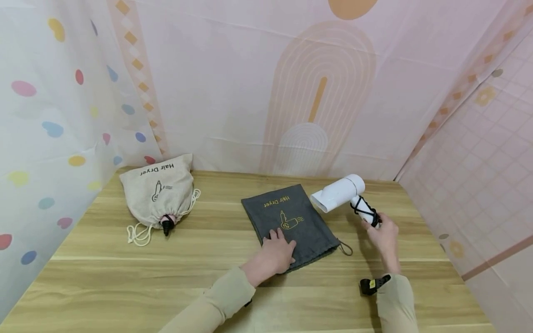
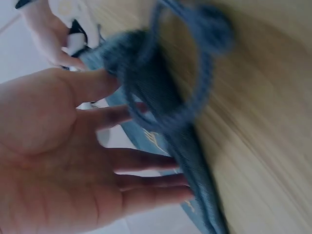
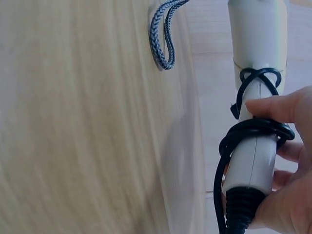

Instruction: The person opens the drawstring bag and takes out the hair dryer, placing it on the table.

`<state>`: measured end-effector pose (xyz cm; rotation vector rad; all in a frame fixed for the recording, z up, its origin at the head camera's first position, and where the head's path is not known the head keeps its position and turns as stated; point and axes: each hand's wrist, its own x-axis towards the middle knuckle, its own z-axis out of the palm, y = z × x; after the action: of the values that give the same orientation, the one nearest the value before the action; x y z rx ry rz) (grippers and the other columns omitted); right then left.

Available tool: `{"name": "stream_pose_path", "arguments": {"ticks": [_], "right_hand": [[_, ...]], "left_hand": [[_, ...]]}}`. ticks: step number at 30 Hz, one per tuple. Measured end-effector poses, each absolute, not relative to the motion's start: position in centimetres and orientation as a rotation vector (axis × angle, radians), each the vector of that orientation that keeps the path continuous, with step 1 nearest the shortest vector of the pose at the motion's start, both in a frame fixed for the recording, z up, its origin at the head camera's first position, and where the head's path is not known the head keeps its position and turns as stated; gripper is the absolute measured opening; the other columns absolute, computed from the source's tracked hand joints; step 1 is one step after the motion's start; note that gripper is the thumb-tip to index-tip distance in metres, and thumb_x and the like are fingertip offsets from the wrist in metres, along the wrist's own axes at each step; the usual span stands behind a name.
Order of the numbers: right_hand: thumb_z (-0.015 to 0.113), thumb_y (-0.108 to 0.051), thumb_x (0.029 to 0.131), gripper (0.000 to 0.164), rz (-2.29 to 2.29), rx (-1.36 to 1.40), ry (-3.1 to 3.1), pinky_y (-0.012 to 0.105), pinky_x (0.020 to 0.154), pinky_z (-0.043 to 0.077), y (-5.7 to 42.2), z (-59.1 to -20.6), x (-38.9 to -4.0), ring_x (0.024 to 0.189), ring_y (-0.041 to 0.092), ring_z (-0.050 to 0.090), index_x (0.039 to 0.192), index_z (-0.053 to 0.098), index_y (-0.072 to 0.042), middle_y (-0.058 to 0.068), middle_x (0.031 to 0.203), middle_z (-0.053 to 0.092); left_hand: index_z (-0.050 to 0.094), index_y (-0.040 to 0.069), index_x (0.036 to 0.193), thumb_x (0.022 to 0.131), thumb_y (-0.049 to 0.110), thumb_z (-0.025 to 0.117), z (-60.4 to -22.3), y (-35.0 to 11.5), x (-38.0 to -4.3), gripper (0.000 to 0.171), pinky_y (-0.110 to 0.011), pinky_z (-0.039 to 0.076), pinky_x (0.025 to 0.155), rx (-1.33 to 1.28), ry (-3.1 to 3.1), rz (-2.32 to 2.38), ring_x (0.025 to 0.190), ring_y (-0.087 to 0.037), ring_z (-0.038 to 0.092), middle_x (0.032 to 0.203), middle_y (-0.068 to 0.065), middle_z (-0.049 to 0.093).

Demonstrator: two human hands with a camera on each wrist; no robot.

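Note:
A white hair dryer (image 1: pixel 338 192) is at the right, its black cord (image 3: pixel 253 129) wound round the handle. My right hand (image 1: pixel 384 233) grips that handle; in the right wrist view the thumb lies along it and the fingers wrap behind. Flat on the table lies a dark grey drawstring bag (image 1: pixel 287 217) with yellow "Hair Dryer" print. My left hand (image 1: pixel 276 252) rests on the bag near its open end, fingers spread and fairly straight. A cord loop (image 2: pixel 204 73) sticks out from the bag's mouth close to the left wrist camera.
On the left of the wooden table (image 1: pixel 187 282) sits a beige drawstring bag (image 1: pixel 160 189), filled out, with a black cord end (image 1: pixel 167 225) poking from its mouth. Patterned curtains (image 1: pixel 225 92) hang behind the table and along both sides.

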<state>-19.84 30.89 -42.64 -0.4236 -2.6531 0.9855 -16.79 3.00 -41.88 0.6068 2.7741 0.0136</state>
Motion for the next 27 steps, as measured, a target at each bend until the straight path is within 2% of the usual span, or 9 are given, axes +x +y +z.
{"name": "stream_pose_path", "arguments": {"ticks": [5,12,19,27], "right_hand": [[0.065,-0.016,0.086,0.043,0.998,-0.503,-2.604,0.052,0.085,0.043,30.9,-42.6,-20.0,0.101,0.041,0.055,0.119,0.055,0.009,0.033,0.114,0.060],[0.063,-0.018,0.085,0.039,0.986,-0.612,-2.541,0.052,0.081,0.043,31.6,-42.4,-20.7,0.095,0.041,0.054,0.113,0.057,0.009,0.032,0.107,0.060],[0.061,-0.018,0.086,0.043,0.976,-0.684,-2.530,0.055,0.087,0.042,32.1,-41.7,-21.4,0.102,0.045,0.052,0.116,0.055,0.011,0.034,0.111,0.058],[0.056,-0.018,0.088,0.041,1.046,-0.761,-2.510,0.052,0.081,0.043,32.3,-41.5,-21.7,0.095,0.040,0.051,0.115,0.053,0.013,0.033,0.108,0.057]], "left_hand": [[0.048,0.026,0.139,0.094,0.040,0.053,-41.8,3.1,-16.4,0.048,-0.051,0.044,0.103,0.587,2.738,0.039,0.139,-0.040,0.034,0.150,-0.023,0.035],[0.046,0.028,0.140,0.095,0.038,0.053,-43.0,2.8,-17.6,0.047,-0.049,0.038,0.109,0.730,2.754,0.105,0.142,-0.037,0.031,0.152,-0.019,0.033],[0.049,0.029,0.138,0.095,0.036,0.054,-43.9,3.1,-19.0,0.044,-0.047,0.037,0.111,0.859,2.784,0.150,0.142,-0.036,0.031,0.152,-0.018,0.034],[0.047,0.032,0.140,0.097,0.038,0.050,-44.3,4.2,-20.4,0.044,-0.045,0.034,0.114,0.920,2.780,0.133,0.144,-0.034,0.028,0.154,-0.014,0.031]]}}
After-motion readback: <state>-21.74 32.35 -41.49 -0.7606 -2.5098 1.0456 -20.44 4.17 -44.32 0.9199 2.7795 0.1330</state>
